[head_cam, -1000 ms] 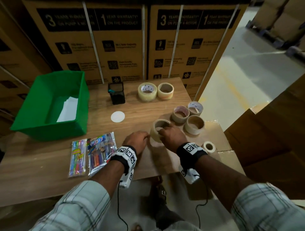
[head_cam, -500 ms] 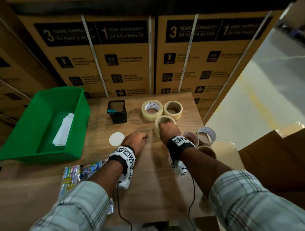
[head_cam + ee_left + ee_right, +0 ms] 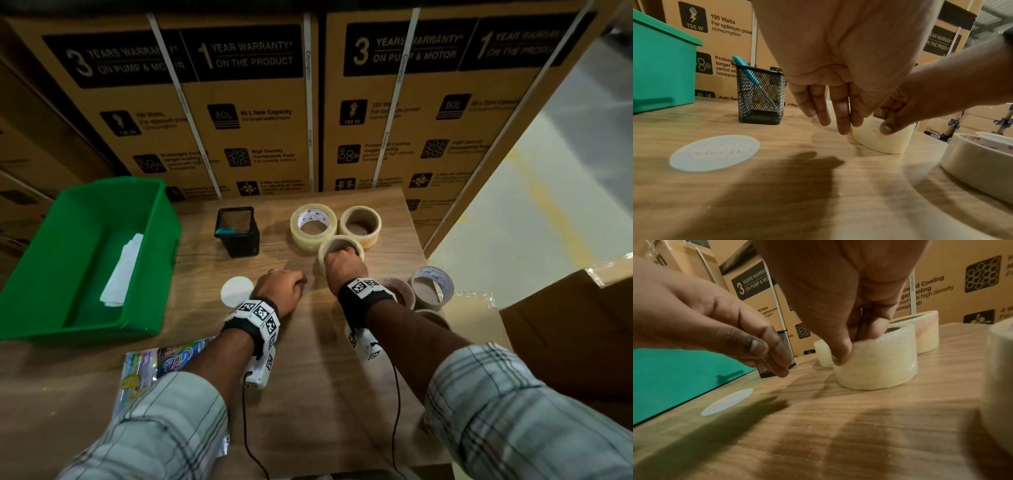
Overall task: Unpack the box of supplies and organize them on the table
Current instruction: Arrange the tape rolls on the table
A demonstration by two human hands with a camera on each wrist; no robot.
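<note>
Green bin: I see white paper. Mesh holder: one teal pen. My right hand pinches a tape roll on the table; left hand loose, holding nothing.

green bin | black mesh cup | white disc | plaid sleeves

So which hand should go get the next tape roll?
Probably the right hand. Once it lets go of the tape roll it grips, the loose rolls lie on its side. The left hand holds nothing but sits farther away.
</note>
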